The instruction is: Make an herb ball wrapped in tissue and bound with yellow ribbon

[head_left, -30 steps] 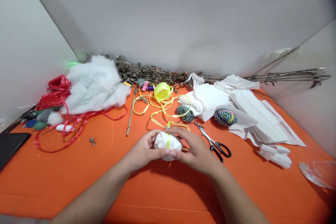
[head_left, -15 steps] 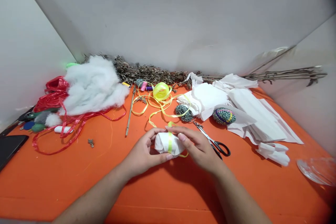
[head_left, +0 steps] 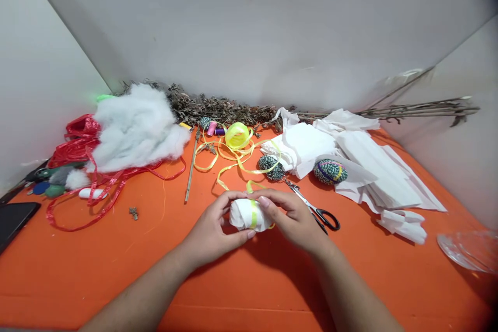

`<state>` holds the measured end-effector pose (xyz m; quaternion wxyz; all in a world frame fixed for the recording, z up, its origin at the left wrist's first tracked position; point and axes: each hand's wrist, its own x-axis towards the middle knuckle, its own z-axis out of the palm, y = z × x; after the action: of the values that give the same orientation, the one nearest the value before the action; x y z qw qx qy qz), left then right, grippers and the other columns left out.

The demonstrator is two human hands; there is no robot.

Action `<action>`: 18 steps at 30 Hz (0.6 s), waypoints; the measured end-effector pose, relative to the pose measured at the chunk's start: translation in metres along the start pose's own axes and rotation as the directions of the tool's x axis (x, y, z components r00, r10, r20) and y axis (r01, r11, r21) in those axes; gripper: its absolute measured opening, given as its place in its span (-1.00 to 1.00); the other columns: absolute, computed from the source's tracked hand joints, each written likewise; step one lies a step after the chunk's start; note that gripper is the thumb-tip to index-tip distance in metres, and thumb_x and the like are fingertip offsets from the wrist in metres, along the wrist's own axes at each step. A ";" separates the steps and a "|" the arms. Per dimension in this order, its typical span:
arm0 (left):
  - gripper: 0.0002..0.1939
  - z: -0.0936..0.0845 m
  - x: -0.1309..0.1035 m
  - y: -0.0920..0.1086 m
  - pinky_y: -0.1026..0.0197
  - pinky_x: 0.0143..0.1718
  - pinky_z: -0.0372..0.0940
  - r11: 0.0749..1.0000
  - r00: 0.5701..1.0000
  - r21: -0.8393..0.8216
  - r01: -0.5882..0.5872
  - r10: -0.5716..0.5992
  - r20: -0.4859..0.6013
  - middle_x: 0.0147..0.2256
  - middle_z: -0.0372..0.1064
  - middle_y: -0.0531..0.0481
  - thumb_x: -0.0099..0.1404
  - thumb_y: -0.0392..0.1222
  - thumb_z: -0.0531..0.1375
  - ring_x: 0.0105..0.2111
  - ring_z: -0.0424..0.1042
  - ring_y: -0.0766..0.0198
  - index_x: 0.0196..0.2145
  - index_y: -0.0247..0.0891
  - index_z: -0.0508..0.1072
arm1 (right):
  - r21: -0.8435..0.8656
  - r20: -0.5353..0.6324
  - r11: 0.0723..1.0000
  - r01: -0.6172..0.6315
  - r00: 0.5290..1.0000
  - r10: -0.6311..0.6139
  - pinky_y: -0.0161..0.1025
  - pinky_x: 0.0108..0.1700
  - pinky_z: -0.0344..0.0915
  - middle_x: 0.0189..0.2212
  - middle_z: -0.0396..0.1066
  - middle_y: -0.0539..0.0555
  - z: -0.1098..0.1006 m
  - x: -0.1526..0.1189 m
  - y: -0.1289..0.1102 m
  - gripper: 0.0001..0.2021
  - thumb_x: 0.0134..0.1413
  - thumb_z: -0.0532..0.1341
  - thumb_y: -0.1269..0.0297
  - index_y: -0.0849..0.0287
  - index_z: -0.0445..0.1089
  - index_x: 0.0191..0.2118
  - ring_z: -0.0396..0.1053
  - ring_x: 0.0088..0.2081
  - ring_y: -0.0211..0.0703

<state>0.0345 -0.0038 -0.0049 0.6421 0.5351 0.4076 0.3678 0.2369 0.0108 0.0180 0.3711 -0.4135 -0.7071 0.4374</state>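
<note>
A white paper-wrapped bundle (head_left: 241, 213) with a band of yellow ribbon (head_left: 254, 215) around its middle is held between my two hands above the table. My left hand (head_left: 213, 225) closes on its left end, thumb beneath and fingers behind. My right hand (head_left: 292, 218) grips the right end, its thumb lying on top near the band. From behind the bundle the ribbon runs back to a loose yellow coil (head_left: 238, 136). Black-handled scissors (head_left: 322, 213) lie just beyond my right hand. What the paper covers is hidden.
White fibre stuffing (head_left: 136, 132) and red ribbon (head_left: 78, 148) are at the left. Dried stems (head_left: 225, 109) line the back wall. White paper sheets (head_left: 377, 166), a patterned yarn ball (head_left: 330, 171) and a dark yarn bundle (head_left: 271, 167) are on the right. A clear plastic piece (head_left: 467, 251) sits near the right edge.
The bundle has turned slightly in my hands, and my right thumb sits a little closer to the band. Both hands keep hold of it; the view shifts slightly.
</note>
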 end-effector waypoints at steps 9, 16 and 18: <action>-0.41 0.000 0.000 -0.005 0.19 0.03 0.34 0.997 0.996 -0.012 -0.075 0.075 0.040 0.11 0.35 -0.05 0.18 -0.24 0.38 0.04 0.42 0.17 0.13 0.02 0.33 | 0.011 -0.002 1.000 0.020 1.000 -0.020 -0.28 -0.12 0.35 -0.10 0.54 0.10 0.001 0.001 0.000 -0.72 0.37 0.08 0.17 0.11 0.50 -0.03 0.47 -0.14 -0.16; -0.33 -0.008 0.003 -0.007 0.11 0.11 0.28 0.783 0.892 0.442 -0.438 0.439 0.107 0.07 0.33 -0.04 0.17 -0.44 0.30 0.07 0.37 0.16 0.16 0.07 0.30 | 0.005 -0.004 1.000 0.025 1.000 -0.025 -0.21 -0.01 0.35 -0.07 0.55 0.11 0.004 -0.001 -0.001 -0.73 0.34 0.13 0.16 0.08 0.50 -0.01 0.48 -0.04 -0.10; -0.32 -0.009 0.003 -0.007 0.11 0.10 0.29 0.711 0.851 0.487 -0.507 0.503 0.151 0.06 0.30 -0.05 0.18 -0.46 0.29 0.07 0.36 0.16 0.16 0.07 0.29 | 0.038 -0.006 0.999 0.026 1.000 -0.026 -0.20 0.03 0.33 -0.05 0.54 0.11 0.004 -0.002 0.000 -0.71 0.36 0.09 0.15 0.08 0.51 -0.02 0.46 -0.01 -0.09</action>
<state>0.0273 0.0009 -0.0132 0.3535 0.7774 0.3259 0.4056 0.2344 0.0075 0.0162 0.3866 -0.3985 -0.7029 0.4445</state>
